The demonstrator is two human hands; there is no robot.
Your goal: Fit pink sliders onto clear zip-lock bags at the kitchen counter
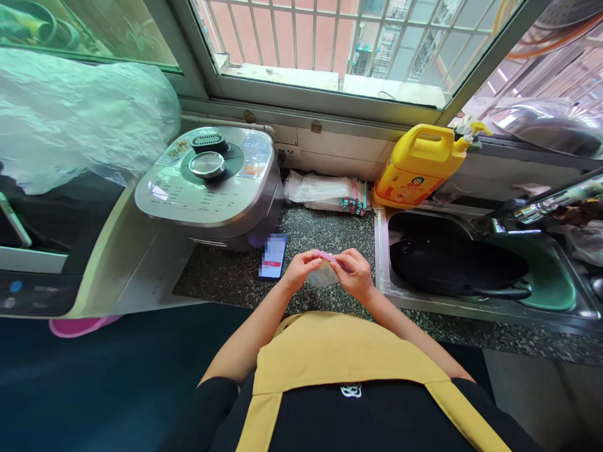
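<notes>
Between our two hands we have a clear plastic bag (323,277), the left hand (301,270) and right hand (356,274) each with fingertips pinched on its pink top strip (326,257). The strip bridges the gap between our fingers, and the bag's body shows just below them, over the speckled counter (306,225).

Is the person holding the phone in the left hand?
No, the phone lies on the counter, while the left hand pinches a pink strip.
</notes>
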